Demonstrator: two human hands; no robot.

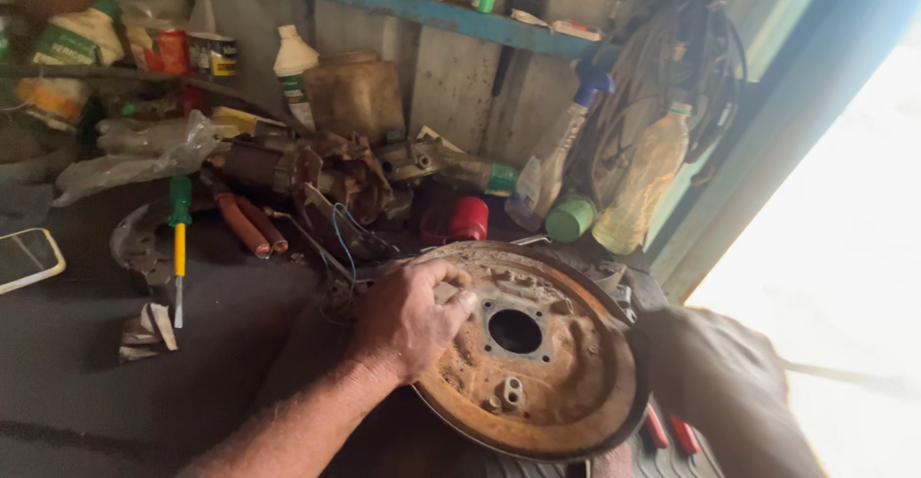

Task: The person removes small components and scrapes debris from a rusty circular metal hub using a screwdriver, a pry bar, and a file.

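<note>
Rusty metal fills the lower middle of my view: a round backing plate [537,363] with a centre hole lies tilted on the dark bench [86,392]. My left hand [408,320] rests on its upper left face, fingers [451,296] curled down and pressing a small pale piece against the rust; I cannot tell what that piece is. My right hand [696,363] is at the plate's right rim, blurred and in shadow, so I cannot tell whether its fingers are closed on the rim. Containers behind the plate: a clear bottle [645,180] holding yellowish liquid leans on the wall, a spray bottle [554,156] with a blue trigger stands beside it, and a green-capped item [572,217] lies between them. A cloudy jar [355,94] stands further left; its contents are not readable. A green-and-yellow screwdriver [178,248] and a phone [27,259] lie well left of the plate.
</note>
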